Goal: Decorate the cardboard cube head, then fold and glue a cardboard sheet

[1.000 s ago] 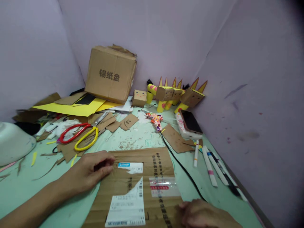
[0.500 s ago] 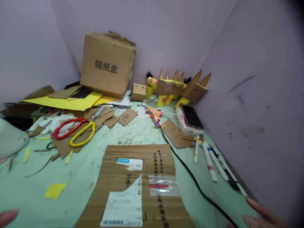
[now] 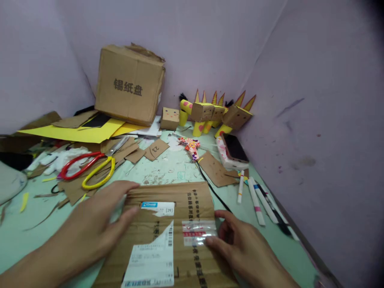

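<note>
The cardboard sheet [image 3: 180, 256] lies at the near middle of the green table [image 3: 27, 240], printed face up, its near end cut off by the bottom of the view. A torn white label [image 3: 153, 256] and a strip of clear tape [image 3: 198, 228] are noted on its face. The left hand [image 3: 99, 224] is at the left edge, forefinger reaching the far corner, thumb over the margin and well apart from the forefinger. The right hand [image 3: 249, 244] is at the opposite edge, thumb on top beside the tape, forefinger at the rim. Whether either grip is closed on the sheet cannot be told, as any fingers underneath are hidden. The placing at opposite sides appears meant to keep the sheet steady and square to the person. Beyond the far edge, a patterned glue gun [image 3: 191, 149] lies on its side; its cord [image 3: 214, 194] runs behind the right hand, presumably led aside to stay off the sheet. Scissors [image 3: 108, 156] lie open on scraps [image 3: 132, 150] to the left, probably within easy reach. Markers [image 3: 256, 202] lie at the right, near a phone [image 3: 235, 148] resting on a white object [image 3: 222, 154]. At the back, spotted yellow figures [image 3: 204, 112] stand near the wall, and a large box [image 3: 129, 84] sits tilted, apparently because the paper pile [image 3: 75, 132] beneath is uneven.
</note>
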Tool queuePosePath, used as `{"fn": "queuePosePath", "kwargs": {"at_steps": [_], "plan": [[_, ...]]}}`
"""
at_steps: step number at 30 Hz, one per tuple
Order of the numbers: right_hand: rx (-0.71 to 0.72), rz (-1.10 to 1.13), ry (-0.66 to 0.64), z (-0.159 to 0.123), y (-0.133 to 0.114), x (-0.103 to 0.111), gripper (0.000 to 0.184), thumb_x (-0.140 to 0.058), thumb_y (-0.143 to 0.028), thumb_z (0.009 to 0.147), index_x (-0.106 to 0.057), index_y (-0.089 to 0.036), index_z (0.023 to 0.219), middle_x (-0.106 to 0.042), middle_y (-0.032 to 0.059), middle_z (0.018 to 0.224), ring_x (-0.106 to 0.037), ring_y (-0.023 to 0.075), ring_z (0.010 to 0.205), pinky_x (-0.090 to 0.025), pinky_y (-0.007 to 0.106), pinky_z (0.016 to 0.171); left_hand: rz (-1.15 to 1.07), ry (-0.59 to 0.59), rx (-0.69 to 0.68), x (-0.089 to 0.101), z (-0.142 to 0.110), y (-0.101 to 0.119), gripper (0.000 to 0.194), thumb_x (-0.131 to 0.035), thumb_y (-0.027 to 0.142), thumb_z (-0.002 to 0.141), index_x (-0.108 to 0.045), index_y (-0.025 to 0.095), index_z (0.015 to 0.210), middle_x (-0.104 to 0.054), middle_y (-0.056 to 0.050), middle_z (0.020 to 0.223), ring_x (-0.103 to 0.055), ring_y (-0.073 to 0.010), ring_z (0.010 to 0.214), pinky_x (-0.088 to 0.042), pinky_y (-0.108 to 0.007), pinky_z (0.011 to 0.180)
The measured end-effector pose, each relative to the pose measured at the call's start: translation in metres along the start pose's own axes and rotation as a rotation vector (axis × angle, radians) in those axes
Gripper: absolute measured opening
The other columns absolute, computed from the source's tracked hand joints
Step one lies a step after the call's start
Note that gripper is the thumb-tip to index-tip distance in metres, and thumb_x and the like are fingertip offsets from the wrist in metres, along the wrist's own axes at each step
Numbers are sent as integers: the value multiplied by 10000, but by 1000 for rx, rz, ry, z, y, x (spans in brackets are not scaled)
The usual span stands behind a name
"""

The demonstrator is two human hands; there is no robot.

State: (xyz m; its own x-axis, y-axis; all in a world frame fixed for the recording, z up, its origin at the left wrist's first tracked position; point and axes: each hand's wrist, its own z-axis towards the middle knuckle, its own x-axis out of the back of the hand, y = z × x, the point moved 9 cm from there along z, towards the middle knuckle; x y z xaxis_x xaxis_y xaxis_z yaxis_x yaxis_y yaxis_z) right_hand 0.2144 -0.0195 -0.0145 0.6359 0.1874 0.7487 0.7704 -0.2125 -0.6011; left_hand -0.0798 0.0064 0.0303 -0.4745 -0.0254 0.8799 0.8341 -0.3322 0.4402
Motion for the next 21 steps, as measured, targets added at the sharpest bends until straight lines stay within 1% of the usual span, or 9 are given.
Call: {"fn": "queuePosePath", "kwargs": {"at_steps": [3,6,10,12,14,16,18,19,21], "plan": [[-47,89,-18,11,-3,-6,309,-706,-243,609,-619,-208,903,-598,-24,591,-566,181,569,-368,270,531,39,-122,-53,-26,31,19,484,-558,386,806,-496,190,1244,-607,-106,1169,-561,-289,1077,-465,-426,904],[66,532,-71,27,-17,-7,219,-697,-284,602,-534,-202,724,-585,-20,617,-561,158,594,-392,257,555,50,-74,-75,-20,45,15,447,-515,379,829,-516,153,1215,-610,-134,1158,-559,-295,1075,-455,-448,909],[163,945,-145,58,-52,3,297,-745,-297,571,-538,-201,761,-654,-8,678,-620,166,651,-462,297,688,188,136,-107,29,57,14,425,-464,427,857,-568,122,1135,-647,-166,1047,-593,-333,967,-470,-495,814],[185,992,-209,70,-77,6,363,-772,-265,526,-527,-204,787,-653,-35,627,-611,146,581,-461,283,645,247,289,-217,58,61,39,449,-482,404,853,-535,107,1186,-620,-183,1104,-560,-345,1037,-449,-506,861],[211,947,-276,76,-104,5,421,-770,-224,498,-518,-206,835,-634,-66,569,-586,128,527,-436,257,582,263,372,-376,74,61,75,444,-507,348,849,-497,120,1230,-569,-178,1214,-492,-330,1155,-394,-501,966],[261,882,-319,76,-127,3,459,-739,-187,501,-519,-201,904,-611,-87,537,-555,113,496,-403,234,539,285,324,-494,72,64,106,447,-518,274,841,-468,160,1270,-511,-154,1321,-408,-323,1253,-327,-531,1026],[332,849,-327,73,-142,2,477,-705,-177,521,-526,-193,963,-588,-98,526,-516,96,472,-367,215,503,285,161,-527,55,73,119,465,-549,253,820,-472,209,1277,-514,-115,1346,-391,-318,1276,-269,-569,1052],[361,850,-319,72,-145,2,491,-694,-177,532,-525,-191,993,-577,-102,523,-501,91,465,-353,210,492,246,82,-512,46,79,118,480,-569,275,811,-473,217,1278,-523,-105,1340,-398,-312,1273,-271,-563,1056],[375,877,-304,72,-143,1,526,-691,-194,543,-509,-191,1037,-558,-110,509,-499,95,461,-350,213,488,110,37,-381,40,92,101,622,-606,330,785,-397,164,1347,-464,-140,1393,-376,-302,1300,-301,-512,1066]]}}
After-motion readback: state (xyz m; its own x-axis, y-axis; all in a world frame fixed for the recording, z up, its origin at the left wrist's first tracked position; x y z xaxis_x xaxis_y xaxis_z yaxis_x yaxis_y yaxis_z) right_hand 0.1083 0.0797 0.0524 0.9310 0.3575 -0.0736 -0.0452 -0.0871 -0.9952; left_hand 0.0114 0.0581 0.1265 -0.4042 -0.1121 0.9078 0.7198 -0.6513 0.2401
